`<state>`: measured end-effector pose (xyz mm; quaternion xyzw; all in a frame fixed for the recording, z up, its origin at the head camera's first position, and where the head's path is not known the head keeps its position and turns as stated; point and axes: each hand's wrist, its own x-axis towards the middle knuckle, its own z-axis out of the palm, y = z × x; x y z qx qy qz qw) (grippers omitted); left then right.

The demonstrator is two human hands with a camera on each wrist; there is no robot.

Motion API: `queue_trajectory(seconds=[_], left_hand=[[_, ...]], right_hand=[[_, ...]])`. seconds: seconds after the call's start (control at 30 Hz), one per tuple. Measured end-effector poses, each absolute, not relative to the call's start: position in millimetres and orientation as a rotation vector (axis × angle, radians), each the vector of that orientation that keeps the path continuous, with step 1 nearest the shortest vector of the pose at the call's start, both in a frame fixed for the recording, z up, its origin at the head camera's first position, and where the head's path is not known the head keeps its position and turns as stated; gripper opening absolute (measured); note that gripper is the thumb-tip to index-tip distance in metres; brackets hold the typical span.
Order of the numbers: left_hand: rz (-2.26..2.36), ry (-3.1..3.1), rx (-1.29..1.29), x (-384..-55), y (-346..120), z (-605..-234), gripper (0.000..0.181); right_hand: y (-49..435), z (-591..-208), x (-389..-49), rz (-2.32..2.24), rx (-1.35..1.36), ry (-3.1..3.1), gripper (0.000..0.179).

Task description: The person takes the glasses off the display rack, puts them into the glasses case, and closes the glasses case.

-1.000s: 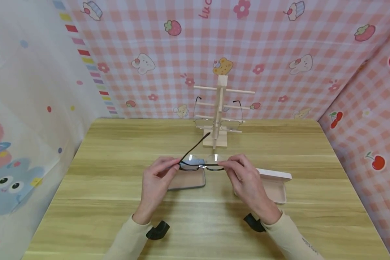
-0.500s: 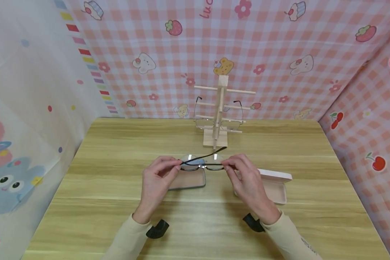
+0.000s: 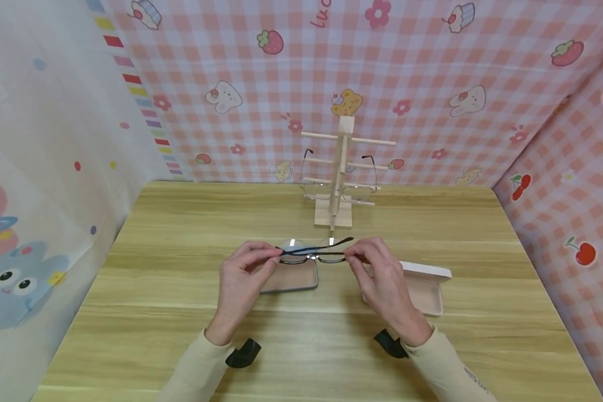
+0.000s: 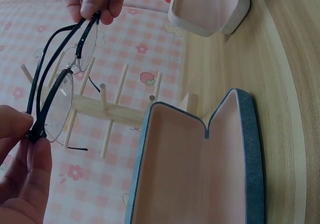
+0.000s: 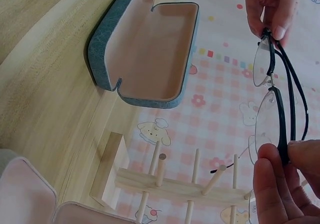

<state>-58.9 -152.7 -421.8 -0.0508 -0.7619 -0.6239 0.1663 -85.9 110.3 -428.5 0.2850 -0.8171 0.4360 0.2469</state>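
Note:
Both hands hold a pair of black half-rim eyeglasses [image 3: 312, 257] above the table, lenses level across. My left hand [image 3: 245, 282] pinches the left end at the hinge between thumb and fingertips. At the opposite end, my right hand [image 3: 382, 282] pinches the other hinge corner. Both temples [image 5: 291, 94] lie folded across behind the lenses, one slightly angled away. Below and behind the eyeglasses, a teal glasses case [image 4: 252, 149] stands open with a pink lining. Another case, white [image 3: 427, 271], is open beside my right hand, which partly hides it.
A wooden eyeglass stand [image 3: 343, 151] with several crossbars rises behind the hands. Thin-rimmed glasses [image 3: 359, 194] hang on it. Checked cloth [image 3: 191, 67] walls off the back of the wooden table [image 3: 181, 223]. Black wrist mounts [image 3: 243, 353] stick out beneath the sleeves.
The left temple has swung inward, from pointing up toward the stand to lying nearly flat across the lenses. The hands have barely moved; the right fingertips have shifted slightly outward.

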Motion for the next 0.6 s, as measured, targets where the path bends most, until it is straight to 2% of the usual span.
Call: queue_trajectory(seconds=[0.27,0.5,0.6], left_hand=[[-1.694,-2.237,-0.162,-59.6,-153.3,-423.2,0.016],[-1.665,-2.302,-0.17,-60.4,-154.5,-426.9,0.018],[-1.731,-2.283,-0.167,-59.7,-156.5,-428.1,0.015]], right_hand=[[108.6,-430.3,-84.0,1.256,0.717,-2.271,0.02],[110.1,-431.9,-84.4,1.316,0.683,-2.295,0.035],[111.0,-431.4,-85.4,1.303,0.714,-2.311,0.029]])
